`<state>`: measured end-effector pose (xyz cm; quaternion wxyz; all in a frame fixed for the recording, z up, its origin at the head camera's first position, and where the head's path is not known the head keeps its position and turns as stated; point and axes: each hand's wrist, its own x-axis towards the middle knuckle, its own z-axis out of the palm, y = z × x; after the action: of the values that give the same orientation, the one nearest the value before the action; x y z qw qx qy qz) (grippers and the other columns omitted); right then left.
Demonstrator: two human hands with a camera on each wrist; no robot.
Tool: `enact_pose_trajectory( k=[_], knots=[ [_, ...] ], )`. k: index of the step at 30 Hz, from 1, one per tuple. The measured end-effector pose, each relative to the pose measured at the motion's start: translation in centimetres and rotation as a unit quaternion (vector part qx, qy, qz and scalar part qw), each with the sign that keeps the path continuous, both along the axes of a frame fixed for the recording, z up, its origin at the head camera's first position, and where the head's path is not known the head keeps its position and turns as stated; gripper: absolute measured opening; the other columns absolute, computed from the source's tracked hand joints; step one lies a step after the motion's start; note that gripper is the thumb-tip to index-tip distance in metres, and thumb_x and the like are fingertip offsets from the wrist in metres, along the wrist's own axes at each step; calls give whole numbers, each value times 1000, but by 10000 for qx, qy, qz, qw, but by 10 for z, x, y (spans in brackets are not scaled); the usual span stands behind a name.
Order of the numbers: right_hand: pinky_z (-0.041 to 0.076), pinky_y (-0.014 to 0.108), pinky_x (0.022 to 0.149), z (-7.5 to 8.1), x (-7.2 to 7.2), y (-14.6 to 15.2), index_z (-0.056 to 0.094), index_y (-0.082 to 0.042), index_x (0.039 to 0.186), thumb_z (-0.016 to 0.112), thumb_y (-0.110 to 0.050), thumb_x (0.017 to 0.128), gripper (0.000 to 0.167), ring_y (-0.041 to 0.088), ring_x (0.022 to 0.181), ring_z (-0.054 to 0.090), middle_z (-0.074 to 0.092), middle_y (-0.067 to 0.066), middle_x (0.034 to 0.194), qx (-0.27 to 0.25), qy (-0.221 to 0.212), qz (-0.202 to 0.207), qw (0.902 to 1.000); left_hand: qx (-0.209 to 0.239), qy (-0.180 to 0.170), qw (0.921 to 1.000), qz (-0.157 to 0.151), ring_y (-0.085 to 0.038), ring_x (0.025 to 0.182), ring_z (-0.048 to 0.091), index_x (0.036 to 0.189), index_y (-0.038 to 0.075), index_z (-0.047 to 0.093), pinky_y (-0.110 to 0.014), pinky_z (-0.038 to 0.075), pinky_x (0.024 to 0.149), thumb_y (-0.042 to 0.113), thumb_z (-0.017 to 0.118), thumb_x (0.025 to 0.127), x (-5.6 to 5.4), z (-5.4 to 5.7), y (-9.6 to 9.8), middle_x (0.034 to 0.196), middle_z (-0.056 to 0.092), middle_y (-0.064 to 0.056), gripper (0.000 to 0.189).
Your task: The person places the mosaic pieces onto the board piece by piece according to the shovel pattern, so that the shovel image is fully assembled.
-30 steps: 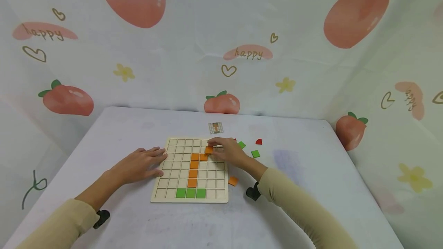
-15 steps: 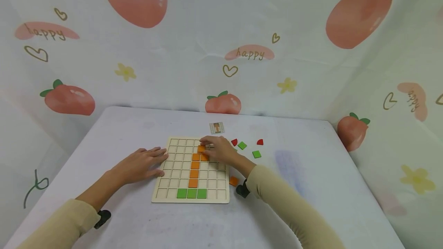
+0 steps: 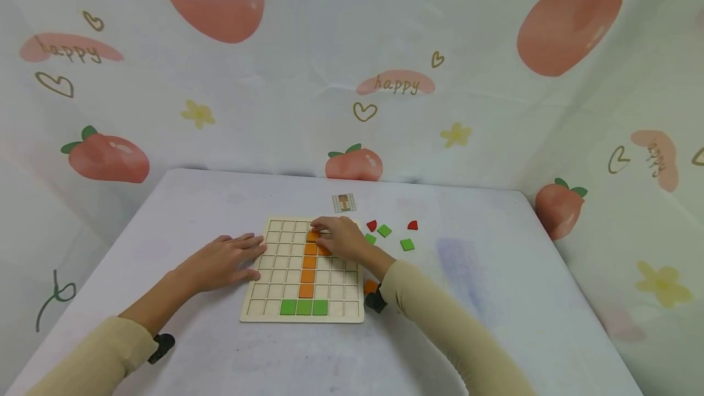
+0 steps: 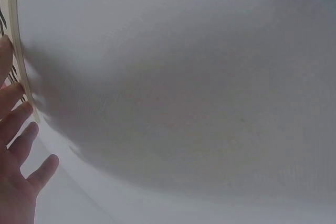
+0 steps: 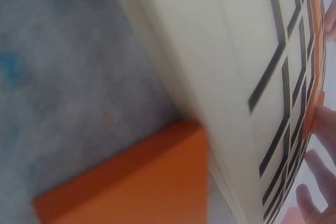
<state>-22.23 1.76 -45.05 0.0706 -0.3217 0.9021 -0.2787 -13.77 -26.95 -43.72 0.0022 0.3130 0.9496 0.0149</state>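
Note:
A pale wooden grid board [image 3: 279,261] lies on the table. My left hand [image 3: 231,263] rests at its left edge with the fingers extended, and in the left wrist view the fingertips [image 4: 22,109] touch the rim. Over the upper part of the board my right hand [image 3: 345,240] pinches an orange square tile [image 3: 313,236] at the top of the orange column. Below it, orange tiles [image 3: 308,275] run down the middle, with another orange tile [image 3: 324,250] beside the column, partly hidden by my right hand. A row of green tiles [image 3: 304,307] fills cells near the bottom.
Right of the board lie loose green tiles [image 3: 407,244] and red quarter-round pieces [image 3: 412,225]. One loose orange tile [image 5: 152,187] sits against the board's right edge, under my right wrist. A small pattern card [image 3: 344,202] lies behind the board.
My right hand has slid left across the board with the orange tile, from right of the column to its top. The left hand stays in place.

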Motion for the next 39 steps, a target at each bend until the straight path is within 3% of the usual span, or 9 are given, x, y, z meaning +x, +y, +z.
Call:
enact_pose_trajectory(
  k=[15,29,39],
  knots=[
    [45,35,104,2,1,-1,62,-10,134,69,-18,96,39,18,121,61,71,1,122,-74,-206,62,9997,48,-35,10000,1,-38,131,52,136,5,61,-55,48,96,48,70,89,-2,-3,-2,142,56,-15,64],
    [47,36,102,1,0,-1,64,-9,130,68,-16,95,36,18,116,64,72,1,118,-59,44,-43,10000,45,-9,10000,-37,-38,130,52,135,5,62,-56,48,96,48,68,90,-2,-1,-1,141,57,-15,62],
    [49,38,100,7,14,41,65,-7,128,69,-14,94,35,18,113,66,73,2,114,-406,-115,163,9990,-1,-121,9999,42,-38,132,51,137,5,61,-56,47,97,48,68,90,-1,-1,0,142,56,-16,64]
  ],
)
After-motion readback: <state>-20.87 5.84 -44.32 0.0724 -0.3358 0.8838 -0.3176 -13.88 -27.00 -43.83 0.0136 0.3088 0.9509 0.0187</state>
